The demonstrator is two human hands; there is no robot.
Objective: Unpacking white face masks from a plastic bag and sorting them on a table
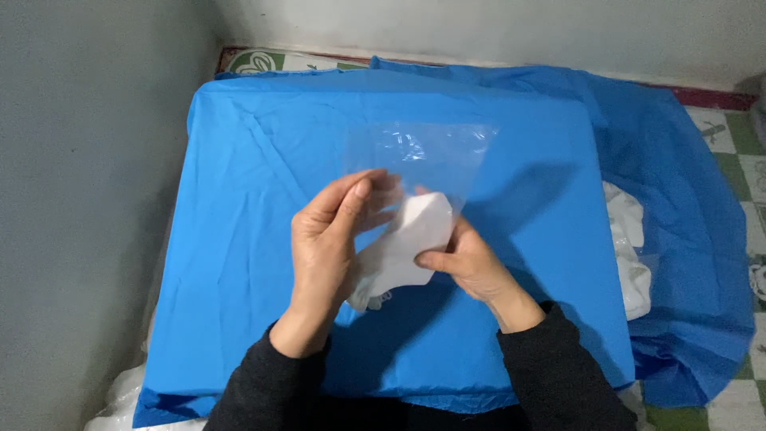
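Observation:
A folded white cloth item (403,243) is held over a table covered with blue cloth (239,199). My right hand (471,263) grips the white item from the right side and its upper end sits in the mouth of a clear plastic bag (423,156). My left hand (331,239) pinches the near edge of the clear bag with thumb and fingers, right beside the white item. The bag's far end hangs out flat above the blue cloth.
A pile of white items in clear plastic (630,255) lies on the blue cloth at the right, lower than the table top. Grey walls (80,199) stand at the left and back. A patterned tile floor (742,160) shows at the right. More clear plastic (120,399) bulges at the lower left.

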